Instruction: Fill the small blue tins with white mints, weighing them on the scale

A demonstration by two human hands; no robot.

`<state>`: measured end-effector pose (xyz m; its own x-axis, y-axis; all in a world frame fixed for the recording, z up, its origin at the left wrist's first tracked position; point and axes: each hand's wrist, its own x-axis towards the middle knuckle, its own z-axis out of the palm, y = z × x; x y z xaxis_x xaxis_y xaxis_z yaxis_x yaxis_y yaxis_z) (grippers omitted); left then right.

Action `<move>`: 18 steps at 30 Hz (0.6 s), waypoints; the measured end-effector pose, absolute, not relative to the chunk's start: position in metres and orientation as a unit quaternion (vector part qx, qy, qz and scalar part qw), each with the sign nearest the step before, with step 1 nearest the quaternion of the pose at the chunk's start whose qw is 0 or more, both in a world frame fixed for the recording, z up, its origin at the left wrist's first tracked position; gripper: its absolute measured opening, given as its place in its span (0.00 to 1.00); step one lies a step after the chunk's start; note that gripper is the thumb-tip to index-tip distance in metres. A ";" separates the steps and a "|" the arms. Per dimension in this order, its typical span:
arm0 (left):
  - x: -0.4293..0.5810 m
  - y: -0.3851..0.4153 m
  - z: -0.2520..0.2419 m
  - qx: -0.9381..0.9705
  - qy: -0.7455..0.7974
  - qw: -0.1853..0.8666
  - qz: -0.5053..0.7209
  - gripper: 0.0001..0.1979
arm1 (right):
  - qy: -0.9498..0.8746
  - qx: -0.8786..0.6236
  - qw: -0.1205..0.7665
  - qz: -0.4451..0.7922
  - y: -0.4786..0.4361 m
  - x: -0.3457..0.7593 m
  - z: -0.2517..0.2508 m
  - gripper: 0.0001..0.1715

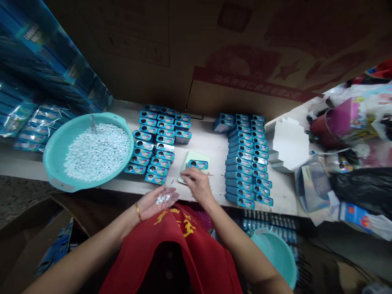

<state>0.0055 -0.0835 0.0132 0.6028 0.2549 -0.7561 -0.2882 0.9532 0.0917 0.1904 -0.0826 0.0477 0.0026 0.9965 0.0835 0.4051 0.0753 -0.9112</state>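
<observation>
At the tabletop [214,151]'s edge, white mints [162,199] are held in the open left hand [154,203] (light, slippery, easily spilled), while the bunched right hand [197,183] is kept just beside a blue tin [197,164].

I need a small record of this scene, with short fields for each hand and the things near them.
left hand: left hand, palm up, holding white tablets
right hand: right hand, fingers curled, beside a blue tin on a pale green board
basin: teal basin, filled with loose tablets
other tins: blue tins in rows on both sides
</observation>
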 end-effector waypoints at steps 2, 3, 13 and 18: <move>0.005 -0.082 0.012 -0.033 0.403 0.902 0.153 0.14 | -0.628 -0.538 0.407 0.387 -0.093 0.183 0.051 0.10; 0.005 -0.082 0.011 -0.035 0.401 0.903 0.152 0.12 | -0.620 -0.553 0.413 0.373 -0.097 0.186 0.049 0.11; -0.002 -0.084 0.007 -0.024 0.441 0.881 0.170 0.07 | -0.452 -0.669 0.439 0.394 -0.085 0.265 -0.039 0.31; -0.001 -0.083 0.007 -0.030 0.455 0.872 0.176 0.07 | -0.484 -0.659 0.430 0.383 -0.072 0.253 -0.038 0.21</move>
